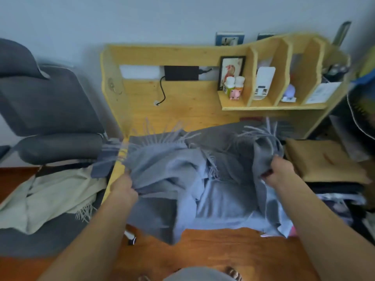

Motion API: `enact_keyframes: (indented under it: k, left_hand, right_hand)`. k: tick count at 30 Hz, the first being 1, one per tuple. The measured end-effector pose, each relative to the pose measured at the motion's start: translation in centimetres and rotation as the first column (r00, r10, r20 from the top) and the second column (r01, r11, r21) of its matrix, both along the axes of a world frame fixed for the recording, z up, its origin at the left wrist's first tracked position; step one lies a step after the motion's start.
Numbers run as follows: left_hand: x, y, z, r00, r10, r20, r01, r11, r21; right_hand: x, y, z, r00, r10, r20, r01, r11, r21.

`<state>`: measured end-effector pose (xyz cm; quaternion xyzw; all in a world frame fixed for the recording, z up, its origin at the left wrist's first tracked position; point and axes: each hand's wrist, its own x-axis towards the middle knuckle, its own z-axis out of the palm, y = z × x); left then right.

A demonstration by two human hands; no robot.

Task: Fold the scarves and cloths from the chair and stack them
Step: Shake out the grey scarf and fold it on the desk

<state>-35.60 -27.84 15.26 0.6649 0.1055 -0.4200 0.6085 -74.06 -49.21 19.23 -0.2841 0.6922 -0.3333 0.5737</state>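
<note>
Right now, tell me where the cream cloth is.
In the head view the cream cloth lies at the lower left, draped over the seat of the grey chair, left of the wooden desk and the grey scarf.

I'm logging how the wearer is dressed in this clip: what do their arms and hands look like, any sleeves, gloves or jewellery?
Both forearms are bare as far as the frame shows, with no sleeves. The left hand and right hand wear no gloves. No watch, bracelet or ring is visible. The right hand's fingertips show dark patches, possibly nail polish; too blurred to tell.
</note>
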Motion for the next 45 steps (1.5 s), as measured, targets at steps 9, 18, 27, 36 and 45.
enact_keyframes:
  k: [9,18,27,36,45]
  left_hand:
    - [-4.1,0.9,-3.3,0.986,0.002,-0.17,-0.013,0.998,-0.064]
    - [-11.6,-0.5,10.1,0.95,-0.209,0.231,0.299,0.821,-0.486]
    - [-19.1,0.4,5.9,0.956,-0.282,-0.081,0.237,0.905,-0.355]
    - [-18.7,0.9,4.9,0.96,-0.239,-0.148,0.188,0.936,-0.297]
    - [-19.1,1.6,6.3,0.951,-0.229,-0.206,0.131,0.907,-0.401]
  right_hand:
    - [0.2,4.2,-1.0,0.981,-0.174,-0.09,0.174,0.985,-0.004]
    - [6.1,7.3,12.4,0.828,0.009,-0.561,-0.413,0.688,-0.597]
    - [11.9,16.6,1.0,0.841,0.333,-0.428,-0.513,0.744,-0.429]
    - [10.5,15.3,0.5,0.863,0.434,-0.26,-0.499,0.815,-0.297]
    - [11.1,17.8,1.4,0.681,0.15,-0.717,-0.693,0.448,-0.565]
